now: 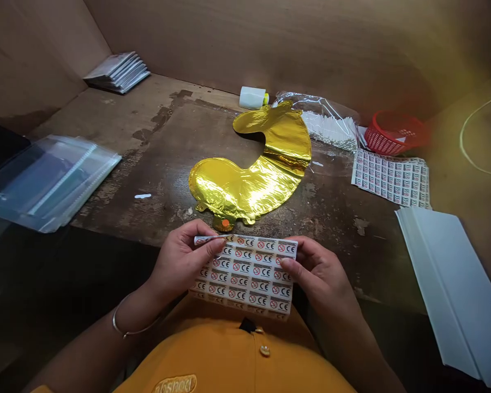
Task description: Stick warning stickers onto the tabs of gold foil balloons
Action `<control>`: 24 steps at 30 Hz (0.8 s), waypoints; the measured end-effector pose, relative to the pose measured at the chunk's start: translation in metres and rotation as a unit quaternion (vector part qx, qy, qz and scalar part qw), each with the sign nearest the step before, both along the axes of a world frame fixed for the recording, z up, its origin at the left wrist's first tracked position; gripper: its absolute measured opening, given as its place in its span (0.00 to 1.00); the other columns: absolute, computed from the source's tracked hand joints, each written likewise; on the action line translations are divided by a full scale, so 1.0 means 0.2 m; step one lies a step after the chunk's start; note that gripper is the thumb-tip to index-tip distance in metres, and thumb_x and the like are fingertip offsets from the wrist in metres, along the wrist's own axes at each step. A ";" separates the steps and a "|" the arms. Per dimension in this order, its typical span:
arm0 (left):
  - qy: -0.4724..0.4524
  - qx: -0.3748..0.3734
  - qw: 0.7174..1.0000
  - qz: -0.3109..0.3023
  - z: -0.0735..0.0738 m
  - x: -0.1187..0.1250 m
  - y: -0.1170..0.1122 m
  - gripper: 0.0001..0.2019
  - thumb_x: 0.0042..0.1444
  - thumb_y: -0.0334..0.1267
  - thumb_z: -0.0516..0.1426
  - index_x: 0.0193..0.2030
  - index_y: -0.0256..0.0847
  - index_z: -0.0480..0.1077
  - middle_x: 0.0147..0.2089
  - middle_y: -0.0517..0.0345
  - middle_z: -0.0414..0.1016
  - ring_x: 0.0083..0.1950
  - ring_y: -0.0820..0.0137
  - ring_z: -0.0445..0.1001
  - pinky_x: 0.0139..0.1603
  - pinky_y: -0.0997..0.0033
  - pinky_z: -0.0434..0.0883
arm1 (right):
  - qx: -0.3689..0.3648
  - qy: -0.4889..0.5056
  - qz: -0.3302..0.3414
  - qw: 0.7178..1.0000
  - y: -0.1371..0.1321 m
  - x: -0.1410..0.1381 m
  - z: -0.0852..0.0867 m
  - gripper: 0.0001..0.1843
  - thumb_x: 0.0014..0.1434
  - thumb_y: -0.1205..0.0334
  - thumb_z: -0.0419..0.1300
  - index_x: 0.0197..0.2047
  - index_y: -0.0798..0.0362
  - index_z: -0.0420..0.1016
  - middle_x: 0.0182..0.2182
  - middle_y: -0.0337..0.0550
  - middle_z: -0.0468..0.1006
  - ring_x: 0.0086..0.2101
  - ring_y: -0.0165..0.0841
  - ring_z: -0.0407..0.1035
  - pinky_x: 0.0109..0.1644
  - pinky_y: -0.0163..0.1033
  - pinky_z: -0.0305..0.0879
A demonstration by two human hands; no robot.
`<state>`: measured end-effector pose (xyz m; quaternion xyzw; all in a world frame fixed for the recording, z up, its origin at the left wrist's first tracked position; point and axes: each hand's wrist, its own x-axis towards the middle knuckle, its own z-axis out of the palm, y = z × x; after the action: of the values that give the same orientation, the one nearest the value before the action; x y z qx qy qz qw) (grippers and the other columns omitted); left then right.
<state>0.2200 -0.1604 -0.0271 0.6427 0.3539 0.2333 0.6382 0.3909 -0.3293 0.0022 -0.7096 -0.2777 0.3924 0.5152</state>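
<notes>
Close to my body I hold a sticker sheet (245,275) printed with rows of CE marks and red warning symbols. My left hand (184,251) pinches its top left corner, which is bent over under the thumb. On the opposite side, my right hand (317,267) grips the right edge, thumb in front and fingers behind. Just beyond the sheet lies a gold foil balloon (265,185), flat and curved like a hook, with an orange dot (225,223) on its near tab.
Clear plastic sleeves (53,180) lie left, below stacked packets (118,71). At the back are a white roll (252,97) and a bag of white sticks (329,128). To the right sit a red basket (387,134), another sticker sheet (393,177) and white card sheets (454,284).
</notes>
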 end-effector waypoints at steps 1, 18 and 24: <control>0.001 -0.013 1.000 0.003 0.00 0.00 0.00 0.10 0.49 0.39 0.65 0.26 0.39 0.68 0.20 0.67 0.69 0.21 0.79 0.67 0.20 0.84 0.64 | -0.007 0.014 0.002 1.000 0.00 0.00 -0.01 0.13 0.55 0.52 0.64 0.36 0.54 0.75 0.28 0.42 0.76 0.29 0.32 0.71 0.30 0.35 0.68; 0.056 -0.017 0.996 -0.074 -0.06 -0.05 0.07 0.15 0.51 0.48 0.63 0.31 0.39 0.66 0.26 0.61 0.73 0.25 0.72 0.73 0.25 0.75 0.71 | -0.034 -0.116 -0.027 0.992 0.02 -0.03 -0.07 0.17 0.62 0.50 0.56 0.27 0.53 0.70 0.22 0.38 0.69 0.25 0.30 0.65 0.27 0.33 0.62; 0.075 0.472 0.876 -0.057 0.07 -0.02 0.05 0.28 0.55 0.47 0.63 0.60 0.40 0.64 0.59 0.46 0.72 0.63 0.55 0.66 0.70 0.48 0.52 | -0.002 -0.242 -0.018 0.970 0.05 -0.08 -0.08 0.16 0.63 0.55 0.55 0.26 0.53 0.71 0.20 0.36 0.68 0.21 0.27 0.62 0.24 0.32 0.58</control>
<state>0.2158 -0.1514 -0.0127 0.9023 0.2118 0.2869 0.2424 0.3749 -0.3187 -0.0137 -0.7891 -0.3805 0.2004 0.4386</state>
